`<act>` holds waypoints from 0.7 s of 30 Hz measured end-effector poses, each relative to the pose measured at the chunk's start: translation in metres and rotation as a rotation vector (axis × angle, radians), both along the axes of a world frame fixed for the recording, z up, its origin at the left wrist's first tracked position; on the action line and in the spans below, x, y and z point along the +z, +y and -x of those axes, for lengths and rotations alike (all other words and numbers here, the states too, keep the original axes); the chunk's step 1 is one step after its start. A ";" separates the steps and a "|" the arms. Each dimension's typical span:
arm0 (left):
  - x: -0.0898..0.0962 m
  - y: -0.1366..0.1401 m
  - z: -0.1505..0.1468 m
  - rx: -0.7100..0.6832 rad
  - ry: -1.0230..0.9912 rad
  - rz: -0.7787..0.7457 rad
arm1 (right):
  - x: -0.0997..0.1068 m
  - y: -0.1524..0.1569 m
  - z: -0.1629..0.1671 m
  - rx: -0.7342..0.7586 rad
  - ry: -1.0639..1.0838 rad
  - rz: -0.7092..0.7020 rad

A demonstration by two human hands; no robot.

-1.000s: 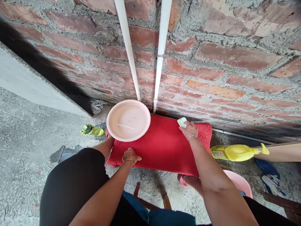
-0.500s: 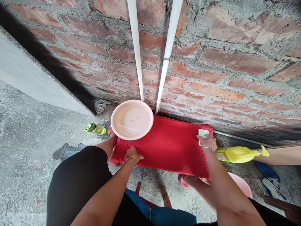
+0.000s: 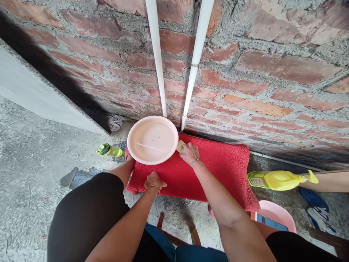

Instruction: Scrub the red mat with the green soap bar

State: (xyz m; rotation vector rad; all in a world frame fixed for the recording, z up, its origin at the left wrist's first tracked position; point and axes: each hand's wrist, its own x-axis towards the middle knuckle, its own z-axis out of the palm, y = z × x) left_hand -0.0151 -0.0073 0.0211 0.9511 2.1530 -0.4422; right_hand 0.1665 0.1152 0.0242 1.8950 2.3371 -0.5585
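A red, towel-like cloth (image 3: pixel 229 163) lies spread over a low flat support. My left hand (image 3: pixel 154 179) rests on it near the front edge, thumb out to the side and fingertips partly hidden. In my right hand (image 3: pixel 189 153) is a pale green rounded block (image 3: pixel 180 147), pressed on the cloth beside the basin's right rim. Whether it is soap or a sponge I cannot tell. The pale pink basin (image 3: pixel 152 158) stands on the cloth's left part, with water and a few dark specks in it.
A yellow pump bottle (image 3: pixel 280 180) lies at the cloth's right. Below it stands a pink bucket (image 3: pixel 283 209) with a dark screen-like slab. A green drink bottle (image 3: pixel 109 150) is at left. White pipes (image 3: pixel 191 80) run down the brick wall (image 3: pixel 245 83).
My right hand has slid left across the cloth with the pale green block, from the right end to beside the basin. My left hand stays in place.
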 end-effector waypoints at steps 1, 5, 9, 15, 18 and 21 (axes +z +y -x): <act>0.000 0.000 0.000 -0.003 0.003 0.004 | 0.000 0.003 -0.009 0.015 -0.002 0.000; 0.000 0.001 -0.002 -0.031 0.016 0.024 | 0.001 0.017 -0.065 -0.016 -0.041 -0.029; -0.002 0.001 -0.001 -0.047 0.019 0.032 | 0.005 0.021 -0.140 -0.211 -0.122 -0.055; -0.007 0.002 0.001 -0.027 0.016 0.025 | 0.013 -0.005 -0.247 -0.740 -0.187 0.046; -0.008 0.002 0.001 -0.028 0.015 0.031 | 0.019 -0.022 -0.267 -0.996 -0.201 0.077; -0.006 0.003 0.000 0.004 -0.002 0.021 | 0.023 -0.031 -0.252 -1.101 -0.169 0.062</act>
